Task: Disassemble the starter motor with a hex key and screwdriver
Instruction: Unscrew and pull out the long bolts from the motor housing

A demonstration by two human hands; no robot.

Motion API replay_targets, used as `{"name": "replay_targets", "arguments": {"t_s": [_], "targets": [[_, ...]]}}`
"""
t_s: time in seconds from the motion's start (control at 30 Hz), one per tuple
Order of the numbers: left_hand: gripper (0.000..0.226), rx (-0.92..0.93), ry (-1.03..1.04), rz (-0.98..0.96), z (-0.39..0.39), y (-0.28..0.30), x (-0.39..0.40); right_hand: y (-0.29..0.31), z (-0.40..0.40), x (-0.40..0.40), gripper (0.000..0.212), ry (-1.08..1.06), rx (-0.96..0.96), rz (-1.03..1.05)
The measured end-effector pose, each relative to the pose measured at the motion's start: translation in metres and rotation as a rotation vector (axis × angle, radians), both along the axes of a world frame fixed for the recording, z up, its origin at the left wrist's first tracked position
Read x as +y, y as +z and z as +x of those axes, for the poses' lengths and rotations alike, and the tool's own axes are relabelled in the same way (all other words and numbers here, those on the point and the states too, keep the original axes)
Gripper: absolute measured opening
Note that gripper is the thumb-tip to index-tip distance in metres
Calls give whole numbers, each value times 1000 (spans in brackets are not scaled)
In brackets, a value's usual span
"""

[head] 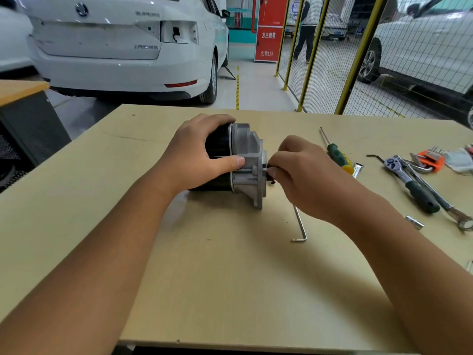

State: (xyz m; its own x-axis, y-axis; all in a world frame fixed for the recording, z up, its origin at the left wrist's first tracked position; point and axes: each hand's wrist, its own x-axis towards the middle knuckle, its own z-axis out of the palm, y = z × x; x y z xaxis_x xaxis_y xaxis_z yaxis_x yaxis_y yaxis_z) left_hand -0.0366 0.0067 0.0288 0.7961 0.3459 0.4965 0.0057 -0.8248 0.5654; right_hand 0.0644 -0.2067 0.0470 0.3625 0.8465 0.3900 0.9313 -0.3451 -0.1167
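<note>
The starter motor point(245, 149) lies on its side on the tan table point(230, 265), black body to the left, grey cast housing to the right. My left hand point(197, 152) is wrapped over the black body, thumb pressed on the housing. My right hand point(302, 175) pinches a thin bolt point(265, 169) sticking out of the housing's right face. A silver hex key point(300, 225) lies on the table just under my right wrist. A green and yellow screwdriver point(337, 155) rests beyond my right hand.
At the right lie a ratchet point(409, 183), a combination wrench point(450, 211), two loose sockets point(414, 222), a black hex key point(375, 157) and an orange hex key set point(430, 160). White cars, a yellow mesh fence and a standing person are behind the table.
</note>
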Motion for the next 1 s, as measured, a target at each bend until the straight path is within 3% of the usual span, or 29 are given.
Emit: {"name": "replay_targets", "arguments": {"t_s": [0.2,0.33,0.43,0.67,1.0], "targets": [[78,3,-3,-7,-1,1,-2,0,-2,4,15,-20,-37,-48],[78,14,-3,4,-1,2,-2,2,-4,5,8,-64,-152,0],[80,17,-5,3,-1,2,0,1,1,4,2,-25,-119,42],[83,10,-11,1,-1,2,1,-4,4,1,21,-2,22,29],[91,13,-22,7,-2,3,1,0,-7,7,13,-106,-122,-11]]}}
